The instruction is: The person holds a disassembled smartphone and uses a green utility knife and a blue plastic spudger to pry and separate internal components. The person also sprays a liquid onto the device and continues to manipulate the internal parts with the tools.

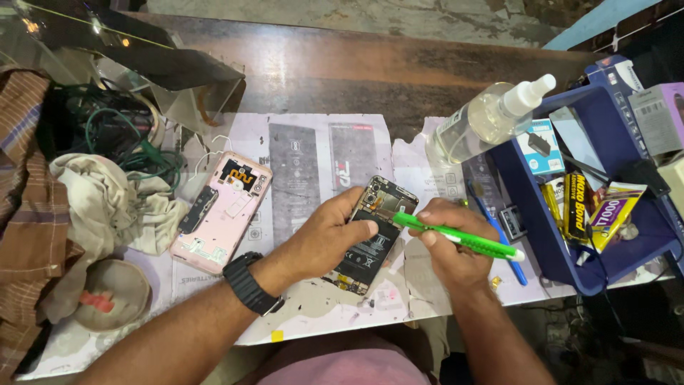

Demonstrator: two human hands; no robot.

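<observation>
My left hand (329,234) grips an opened black phone (376,224) whose back is off, showing its battery and board; the thumb lies across the battery. My right hand (447,242) holds a bright green pen-shaped tool (462,239), its tip touching the upper part of the phone near the board. A black watch (251,284) is on my left wrist. The phone rests on a white paper sheet (313,167) spread over the bench.
A pink phone frame (222,211) lies left of the hands. Dirty cloths (107,203), cables and a small bowl (114,294) sit at far left. A clear spray bottle (491,117), a blue tray (527,214) of glue packets and boxes stand right. A blue pen (499,235) lies beside the tray.
</observation>
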